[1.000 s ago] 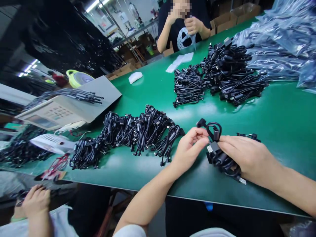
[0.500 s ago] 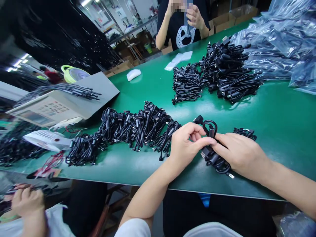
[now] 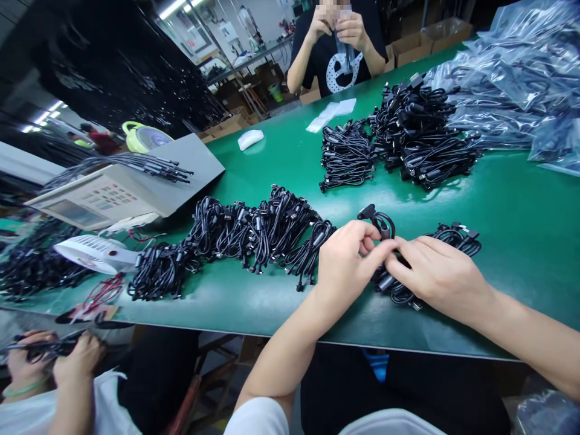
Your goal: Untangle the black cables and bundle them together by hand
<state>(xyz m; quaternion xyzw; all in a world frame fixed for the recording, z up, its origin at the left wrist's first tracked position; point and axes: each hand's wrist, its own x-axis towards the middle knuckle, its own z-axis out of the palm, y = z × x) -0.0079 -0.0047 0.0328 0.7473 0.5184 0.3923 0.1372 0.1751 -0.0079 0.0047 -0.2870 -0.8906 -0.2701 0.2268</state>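
Close to the table's front edge, my left hand (image 3: 347,260) pinches a coiled black cable (image 3: 384,222) between thumb and fingers. My right hand (image 3: 432,272) is closed on the same cable, its thumb and fingertips meeting my left thumb. One plug of the cable sticks up beyond my left fingers. More black cables (image 3: 399,293) lie beneath my hands, partly hidden by them. Behind my right hand rests another cable bundle (image 3: 460,238). A row of bundled cables (image 3: 263,226) stretches out to the left of my left hand.
Cable piles (image 3: 408,133) and clear plastic bags (image 3: 507,84) occupy the table's far right. A beige device (image 3: 104,193) and white fan (image 3: 93,254) stand left. A co-worker (image 3: 335,54) handles something across the green table (image 3: 272,308); another's hands (image 3: 54,356) hold cables at lower left.
My right fingertips have drawn in against my left thumb at the cable. The lower-left co-worker's hands have come up with a cable between them. The view has shifted slightly.
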